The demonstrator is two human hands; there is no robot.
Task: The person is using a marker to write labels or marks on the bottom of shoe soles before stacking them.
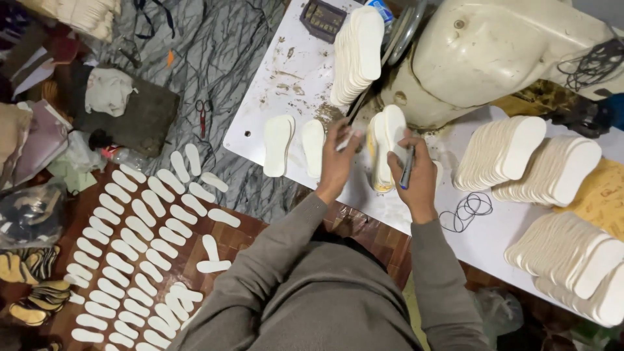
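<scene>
Insoles [387, 146], cream-white and foot-shaped, stand on edge as a small bundle on the white table [390, 208], just in front of the bulky cream sewing machine [494, 52]. Their outer faces look pale and flat, with a yellowish edge showing at the near end of the bundle. The right hand [419, 172] curls its fingers around a dark pen [407, 167] and rests against the right side of the bundle. The left hand [338, 159] is at the bundle's left side, its fingers bent and close together near the insoles' far end; whether they pinch anything I cannot tell. Two single insoles [294, 144] lie flat on the table to the left of that hand. A tall stack of insoles [357, 55] leans on the far side, and more fanned stacks [533, 162] sit to the right. A loop of black cord [468, 209] lies near the right wrist. Rows of insoles [136, 240] cover the floor to the left.
</scene>
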